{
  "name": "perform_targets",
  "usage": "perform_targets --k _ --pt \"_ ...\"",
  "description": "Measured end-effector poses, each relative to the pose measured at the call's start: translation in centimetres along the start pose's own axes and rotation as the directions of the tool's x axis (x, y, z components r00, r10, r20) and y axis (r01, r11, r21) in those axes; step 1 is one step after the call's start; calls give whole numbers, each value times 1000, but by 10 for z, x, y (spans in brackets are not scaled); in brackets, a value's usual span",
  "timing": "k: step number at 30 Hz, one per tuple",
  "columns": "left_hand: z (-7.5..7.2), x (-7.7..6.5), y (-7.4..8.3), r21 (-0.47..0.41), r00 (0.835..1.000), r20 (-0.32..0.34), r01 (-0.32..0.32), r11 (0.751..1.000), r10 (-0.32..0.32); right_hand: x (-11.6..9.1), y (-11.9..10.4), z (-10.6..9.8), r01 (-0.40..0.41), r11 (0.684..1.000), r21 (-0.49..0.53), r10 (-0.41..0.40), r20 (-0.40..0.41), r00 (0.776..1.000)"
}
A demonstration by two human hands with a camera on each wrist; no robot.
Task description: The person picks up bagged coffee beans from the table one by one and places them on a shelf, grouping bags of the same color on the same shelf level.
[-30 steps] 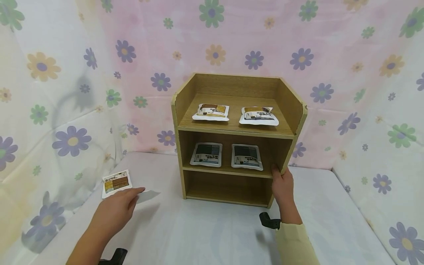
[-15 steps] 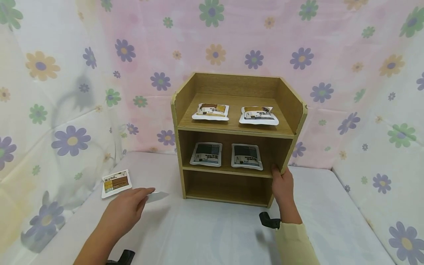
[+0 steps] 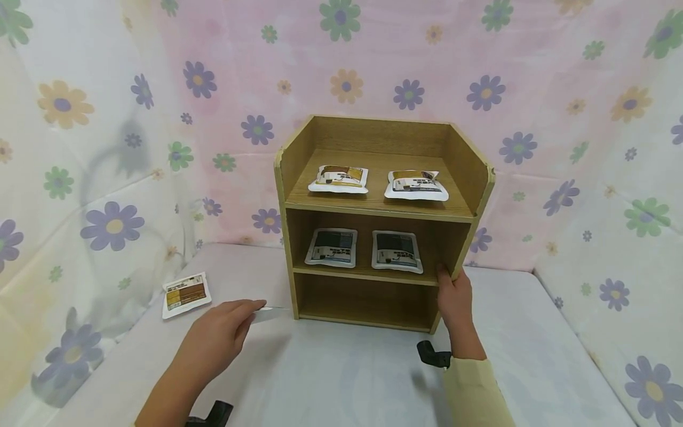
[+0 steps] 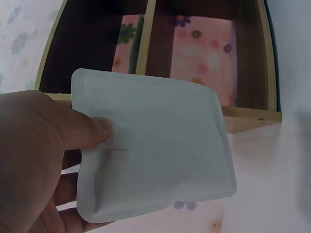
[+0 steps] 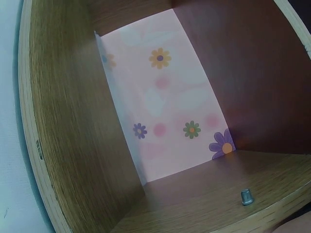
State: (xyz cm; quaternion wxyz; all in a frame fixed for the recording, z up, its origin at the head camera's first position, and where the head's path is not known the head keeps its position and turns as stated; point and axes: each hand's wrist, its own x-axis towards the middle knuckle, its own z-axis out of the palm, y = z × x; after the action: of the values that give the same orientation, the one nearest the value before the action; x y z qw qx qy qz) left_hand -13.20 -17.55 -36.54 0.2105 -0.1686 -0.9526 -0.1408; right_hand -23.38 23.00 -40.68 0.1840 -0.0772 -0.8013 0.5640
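Observation:
My left hand (image 3: 219,335) pinches a flat white packet (image 4: 155,145) by its edge, thumb on the plain side. In the head view only a thin sliver of that packet shows beyond the fingers, just short of the shelf's lower left corner. A small three-level wooden shelf (image 3: 384,135) stands upright on the table. At its right side panel, my right hand (image 3: 456,299) grips the edge around middle-board height. Two brown-and-yellow printed packets (image 3: 341,179) lie on the top level. Two dark-labelled packets (image 3: 397,251) lie on the middle level; nothing lies on the bottom level.
Another brown-printed packet (image 3: 185,295) lies on the white-covered table (image 3: 341,373), left of my left hand. Flowered cloth (image 3: 240,89) hangs behind and on both sides. A small metal peg (image 5: 247,197) sticks out of the shelf's inner wall in the right wrist view.
My left hand has moved right with its packet, closer to the shelf, and the packet now looks more edge-on. The right hand keeps its grip and the shelf stays put.

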Motion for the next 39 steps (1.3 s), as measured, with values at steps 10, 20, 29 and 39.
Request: perform_targets --k 10,20,29,39 --pt "7 7 10 -24 1000 -4 -21 999 21 0 0 0 4 1000 3 -4 3 1000" --pt "19 16 21 -42 999 41 6 999 -4 0 -1 1 -1 1000 10 1 2 1000" --pt "34 24 33 -74 999 46 8 997 -5 -1 -2 1 -3 1000 -3 3 -3 1000" --pt "49 33 42 -101 999 42 -5 995 10 -1 -3 0 -2 1000 1 2 -11 1000"
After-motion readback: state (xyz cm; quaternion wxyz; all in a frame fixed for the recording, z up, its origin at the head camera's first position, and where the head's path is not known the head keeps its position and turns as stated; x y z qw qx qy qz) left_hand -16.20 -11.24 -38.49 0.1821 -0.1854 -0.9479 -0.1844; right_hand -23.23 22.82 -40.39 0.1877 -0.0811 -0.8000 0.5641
